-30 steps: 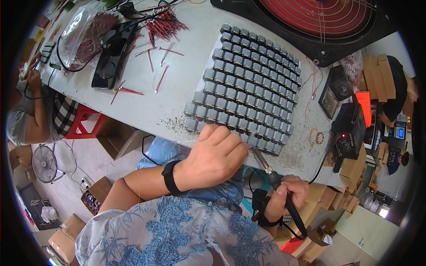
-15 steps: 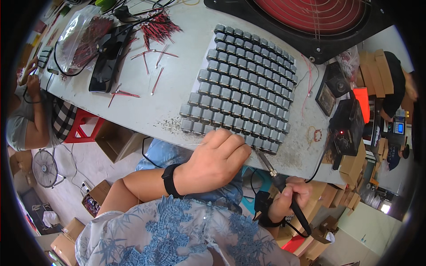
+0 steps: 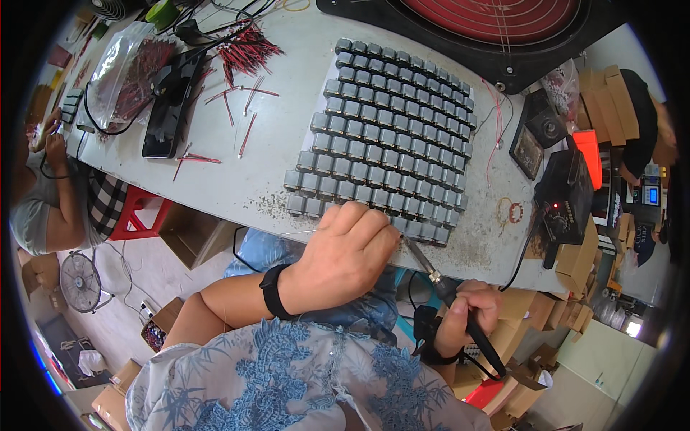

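Note:
Many small grey block-shaped parts with dark sides sit in close rows on the table. At their front row, my left hand is closed in a pinch, a thin silvery wire, which looks like solder, trailing out to its left. My right hand grips the black handle of a soldering iron from below. The iron's metal tip points up and left to the front row, close beside my left fingertips. Those fingers hide the exact contact spot.
Red and black wire leads lie loose at the back left, near a plastic bag and a black phone. A large fan stands at the back right. The iron's black control box is at right. Another person sits at left.
The whole view has shifted slightly. Both hands and the soldering iron keep nearly the same place at the front row, with the iron's tip a touch further left.

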Available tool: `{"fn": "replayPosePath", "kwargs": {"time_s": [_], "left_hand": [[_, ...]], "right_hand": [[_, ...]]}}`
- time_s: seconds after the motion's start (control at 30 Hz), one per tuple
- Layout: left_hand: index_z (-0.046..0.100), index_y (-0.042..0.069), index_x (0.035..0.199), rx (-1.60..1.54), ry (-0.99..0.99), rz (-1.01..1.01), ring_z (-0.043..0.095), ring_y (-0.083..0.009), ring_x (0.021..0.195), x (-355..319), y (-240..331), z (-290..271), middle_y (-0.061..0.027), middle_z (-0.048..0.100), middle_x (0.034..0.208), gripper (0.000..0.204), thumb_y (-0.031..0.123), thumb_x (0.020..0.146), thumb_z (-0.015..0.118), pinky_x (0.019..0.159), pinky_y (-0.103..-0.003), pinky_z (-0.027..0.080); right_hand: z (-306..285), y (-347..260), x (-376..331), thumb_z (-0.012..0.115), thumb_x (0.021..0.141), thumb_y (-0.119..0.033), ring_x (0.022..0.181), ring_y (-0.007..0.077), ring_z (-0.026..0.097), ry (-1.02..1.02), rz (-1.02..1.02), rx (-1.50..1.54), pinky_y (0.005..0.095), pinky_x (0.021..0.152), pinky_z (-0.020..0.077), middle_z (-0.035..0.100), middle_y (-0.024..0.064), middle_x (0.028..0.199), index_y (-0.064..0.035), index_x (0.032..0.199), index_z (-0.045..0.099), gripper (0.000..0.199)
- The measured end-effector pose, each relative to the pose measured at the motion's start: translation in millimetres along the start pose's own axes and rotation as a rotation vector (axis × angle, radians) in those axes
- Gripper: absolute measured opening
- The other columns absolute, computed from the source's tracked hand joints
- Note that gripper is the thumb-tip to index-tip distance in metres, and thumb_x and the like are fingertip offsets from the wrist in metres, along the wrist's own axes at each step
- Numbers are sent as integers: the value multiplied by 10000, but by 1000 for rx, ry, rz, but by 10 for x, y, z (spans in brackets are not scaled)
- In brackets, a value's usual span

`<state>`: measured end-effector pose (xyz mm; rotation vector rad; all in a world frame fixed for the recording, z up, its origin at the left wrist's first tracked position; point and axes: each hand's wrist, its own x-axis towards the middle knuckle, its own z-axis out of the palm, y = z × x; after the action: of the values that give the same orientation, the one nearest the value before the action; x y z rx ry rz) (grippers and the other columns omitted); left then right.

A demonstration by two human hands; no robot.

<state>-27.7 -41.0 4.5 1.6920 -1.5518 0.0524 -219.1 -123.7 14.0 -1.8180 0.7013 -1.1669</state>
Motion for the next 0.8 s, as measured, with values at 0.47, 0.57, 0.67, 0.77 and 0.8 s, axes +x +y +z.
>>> {"fn": "replayPosePath", "kwargs": {"time_s": [0.47,0.57,0.67,0.77,0.8], "left_hand": [[617,46,891,-32,3,16,518,-245,800,20,8,38,-65,547,877,287,-6,623,710,696,-338,414],[618,48,891,-6,-14,27,518,-242,804,29,20,57,-62,547,878,288,-2,622,707,691,-336,412],[618,49,888,-3,-16,18,518,-240,807,36,20,63,-60,547,877,286,0,620,706,684,-334,409],[618,49,885,9,-19,20,518,-238,803,36,16,61,-60,547,876,284,1,618,703,683,-331,408],[618,49,885,10,-27,20,518,-237,800,32,12,61,-60,547,876,286,1,617,704,684,-330,408]], "right_hand": [[-61,-9,-8,656,809,-191,578,109,414,62,-32,-52,241,525,323,450,44,658,-22,839,463,258],[-55,-27,-2,664,805,-198,563,107,417,43,-22,-62,240,516,331,462,47,649,-24,836,466,265],[-48,-32,6,670,803,-201,546,104,417,30,-1,-56,237,502,332,478,48,636,-26,839,466,270],[-39,-36,14,672,804,-197,536,99,413,23,-21,-59,234,494,324,486,45,626,-27,846,470,267],[-35,-38,12,673,804,-196,537,98,415,14,-5,-44,232,495,324,487,46,628,-27,847,471,266]]}}
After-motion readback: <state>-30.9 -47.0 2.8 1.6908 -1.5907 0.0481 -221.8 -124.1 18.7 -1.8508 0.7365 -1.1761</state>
